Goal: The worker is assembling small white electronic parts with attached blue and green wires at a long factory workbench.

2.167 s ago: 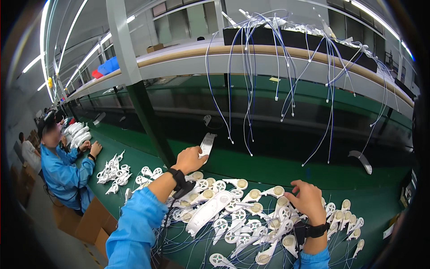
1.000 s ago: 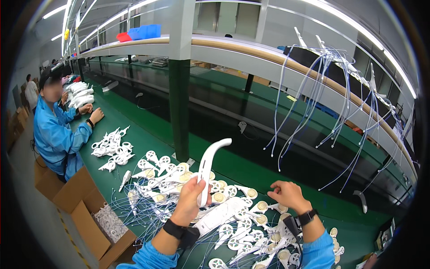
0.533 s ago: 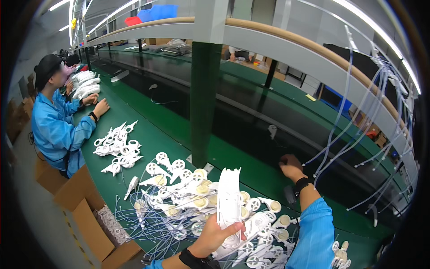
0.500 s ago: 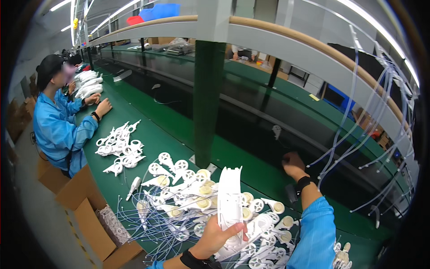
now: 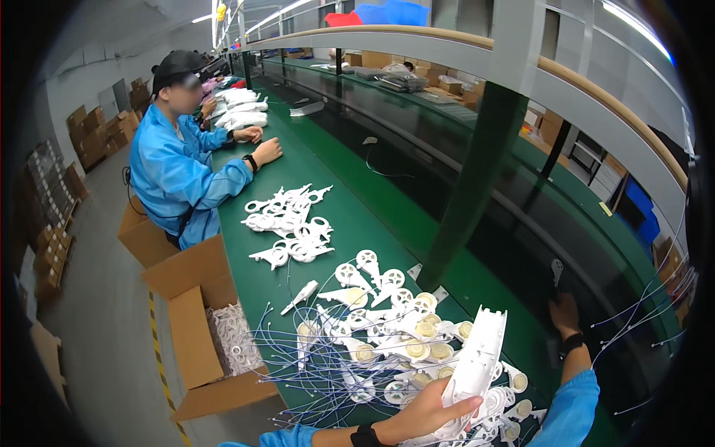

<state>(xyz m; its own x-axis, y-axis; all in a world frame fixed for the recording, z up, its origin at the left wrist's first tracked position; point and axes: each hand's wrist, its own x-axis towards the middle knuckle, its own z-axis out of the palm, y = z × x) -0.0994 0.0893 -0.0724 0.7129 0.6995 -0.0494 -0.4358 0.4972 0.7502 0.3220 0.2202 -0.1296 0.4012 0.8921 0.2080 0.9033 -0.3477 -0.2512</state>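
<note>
1 white shell [image 5: 478, 354] up, pinched in fingers of L hand [image 5: 436, 411]; R hand [image 5: 564, 313] nr small pc [image 5: 557, 268], can't tell its fingers; many wired pcs [image 5: 415, 348] left loose on desk [image 5: 350, 216].

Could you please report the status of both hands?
Left hand gripping long white shell. Right hand at small white part on dark belt; contact unclear. Wires across parts pile.

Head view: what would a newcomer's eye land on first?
A long white shell, held in the fingers of the left hand at lower right. Beside it, mostly leftward, white parts and bluish wires lie on a green bench. Left of that stands an open box.
</note>
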